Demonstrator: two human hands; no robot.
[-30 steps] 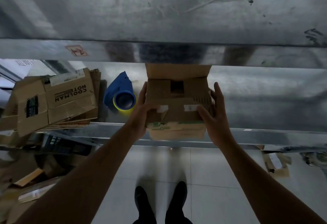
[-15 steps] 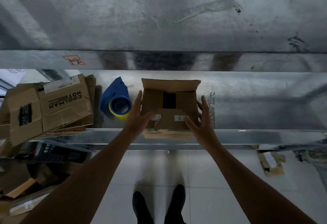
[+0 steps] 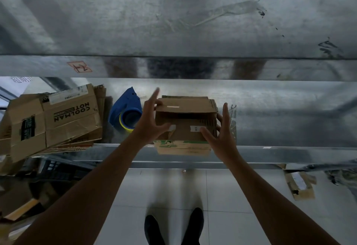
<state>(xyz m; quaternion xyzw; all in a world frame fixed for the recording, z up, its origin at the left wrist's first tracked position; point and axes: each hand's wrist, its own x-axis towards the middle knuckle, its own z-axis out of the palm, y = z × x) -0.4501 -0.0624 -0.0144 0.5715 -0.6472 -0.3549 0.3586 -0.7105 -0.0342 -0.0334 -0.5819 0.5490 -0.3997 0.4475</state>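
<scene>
1. Cardboard is forming the thing in hand: a small brown corrugated box [image 3: 185,134] is sitting at the front lip of the grey galvanised metal shelf [image 3: 289,148]. Its top flaps are lying partly folded, with a dark gap showing between them.
2. The left hand [image 3: 149,121] is hovering at the box's left side with fingers spread and straight, the thumb reaching onto the near flap.
3. The right hand [image 3: 222,136] is bracing the right wall, fingers mostly extended along it and the thumb pressing the near flap flat; neither hand is clamping round anything.
4. Judging by its size and worn creases, the box is probably handling as light and fairly stiff at the corners but soft across the flaps, which are likely springing back when released.
5. Holding is looking safest with palms against the two side walls, thumbs pinning the flaps near their meeting line.
6. A blue plastic tape dispenser with a yellow roll [image 3: 127,115] is resting just beside the box on its left, and printed flattened brown cartons [image 3: 54,121] are lying farther left.
</scene>
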